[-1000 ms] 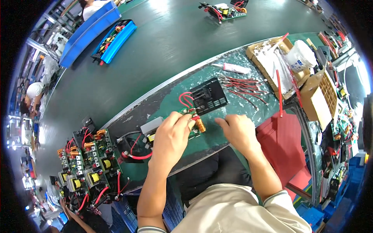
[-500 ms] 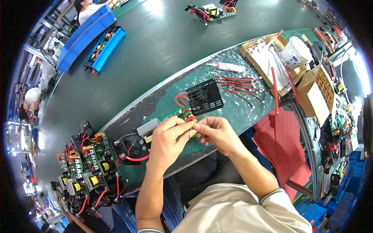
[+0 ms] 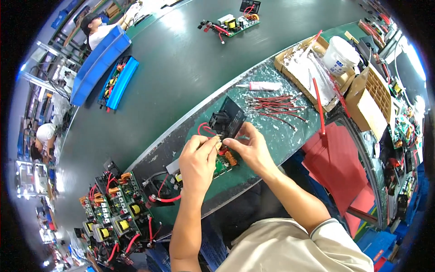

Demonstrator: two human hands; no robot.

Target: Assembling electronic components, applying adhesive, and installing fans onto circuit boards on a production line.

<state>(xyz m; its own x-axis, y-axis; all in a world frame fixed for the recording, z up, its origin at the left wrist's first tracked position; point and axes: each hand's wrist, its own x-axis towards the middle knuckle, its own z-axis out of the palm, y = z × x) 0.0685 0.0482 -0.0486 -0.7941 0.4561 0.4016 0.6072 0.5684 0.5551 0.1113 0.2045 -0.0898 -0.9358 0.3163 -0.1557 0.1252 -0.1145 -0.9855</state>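
A black vented end panel point(image 3: 235, 119) with a socket block on it stands tilted above a green circuit board point(image 3: 221, 170). My right hand point(image 3: 252, 148) grips the panel's lower right edge, fingers behind it and thumb toward the front. Beside it my left hand point(image 3: 197, 159) is closed in a pinch at the panel's lower edge; what is between the fingertips is too small to make out. Red wires point(image 3: 205, 128) loop from the panel toward the board. Part of the board, with a copper coil point(image 3: 230, 157), shows below my hands; the left hand covers the rest.
Several finished-looking boards point(image 3: 113, 213) stand at the lower left. Red-black wires point(image 3: 274, 105), a glue tube point(image 3: 264, 86) and a cardboard tray point(image 3: 283, 68) lie to the right. Another board point(image 3: 233, 25) and a blue-cased unit point(image 3: 118, 84) rest on the conveyor. A person point(image 3: 97, 29) sits beyond a blue bin point(image 3: 100, 63).
The black panel has gone from lying nearly flat to standing tilted. My right hand has moved from the left fingertips up to its edge. The board on the conveyor has shifted left.
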